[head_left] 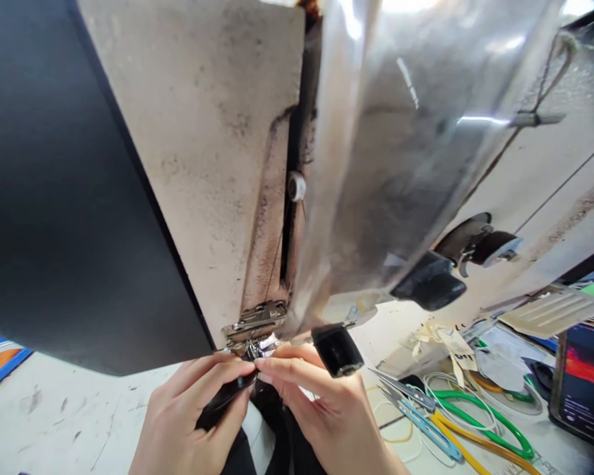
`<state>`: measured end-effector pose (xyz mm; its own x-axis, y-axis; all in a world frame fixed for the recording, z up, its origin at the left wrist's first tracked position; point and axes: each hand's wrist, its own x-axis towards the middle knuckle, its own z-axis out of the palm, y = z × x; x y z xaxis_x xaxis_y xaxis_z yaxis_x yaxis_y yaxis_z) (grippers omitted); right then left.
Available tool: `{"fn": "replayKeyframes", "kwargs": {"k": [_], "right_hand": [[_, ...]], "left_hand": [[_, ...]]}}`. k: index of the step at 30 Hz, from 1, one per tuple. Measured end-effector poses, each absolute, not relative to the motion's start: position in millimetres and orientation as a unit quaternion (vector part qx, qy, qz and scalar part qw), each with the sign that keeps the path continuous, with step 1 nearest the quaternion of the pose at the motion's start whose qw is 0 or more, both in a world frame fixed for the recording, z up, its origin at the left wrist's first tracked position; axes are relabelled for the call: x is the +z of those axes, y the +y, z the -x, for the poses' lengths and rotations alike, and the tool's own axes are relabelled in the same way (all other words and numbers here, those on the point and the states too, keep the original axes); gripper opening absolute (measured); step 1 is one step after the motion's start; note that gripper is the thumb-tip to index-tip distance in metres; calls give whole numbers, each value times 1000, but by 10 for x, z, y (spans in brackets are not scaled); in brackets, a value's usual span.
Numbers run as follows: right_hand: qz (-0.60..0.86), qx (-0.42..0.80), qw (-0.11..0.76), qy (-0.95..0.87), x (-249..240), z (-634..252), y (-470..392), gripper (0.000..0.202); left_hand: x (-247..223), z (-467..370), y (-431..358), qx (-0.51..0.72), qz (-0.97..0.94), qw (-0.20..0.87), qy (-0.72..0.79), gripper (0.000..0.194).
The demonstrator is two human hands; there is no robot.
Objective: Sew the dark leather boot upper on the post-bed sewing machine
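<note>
A: Where are the person's hands?

B: Both sit at the near edge of the scuffed white tabletop (69, 409), right under the grimy cream-coloured sewing machine head (212, 132). The left hand (188, 415) has its fingers pinched together on a slim black tweezer-like tool (225, 399), whose tip points up at the metal presser foot and needle area (255, 326).

A: And the other one?

B: The right hand (327, 409) meets it fingertip to fingertip, thumb and forefinger closed just below the foot. Whether they grip a thread cannot be told; nothing that fine shows. Black fabric (277, 442) lies beneath both hands, running off the near edge.

A: How much room is there?

B: Little. The machine head hangs close above the fingers, and a small black block-shaped knob (336, 349) touches or nearly touches the back of the right hand. A large dark panel (54, 198) closes the left side.

A: To the right?

B: Crowded. Blue-handled thread snips (420, 422) lie just beside the right hand, then green and yellow looped cords (480, 422), paper tags (455, 346) and a dark phone (581, 382) at the right edge. The bare stretch is at the left near corner.
</note>
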<state>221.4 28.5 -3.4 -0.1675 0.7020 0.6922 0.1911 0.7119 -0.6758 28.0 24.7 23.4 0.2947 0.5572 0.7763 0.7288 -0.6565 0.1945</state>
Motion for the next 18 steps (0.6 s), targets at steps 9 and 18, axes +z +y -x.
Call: {"fn": "replayKeyframes", "kwargs": {"k": [9, 18], "right_hand": [[295, 62, 562, -770, 18, -2184, 295, 22], [292, 31, 555, -778, -32, -2190, 287, 22]], "left_hand": [[206, -332, 230, -452, 785, 112, -408, 12], [64, -249, 192, -393, 835, 227, -312, 14]]}}
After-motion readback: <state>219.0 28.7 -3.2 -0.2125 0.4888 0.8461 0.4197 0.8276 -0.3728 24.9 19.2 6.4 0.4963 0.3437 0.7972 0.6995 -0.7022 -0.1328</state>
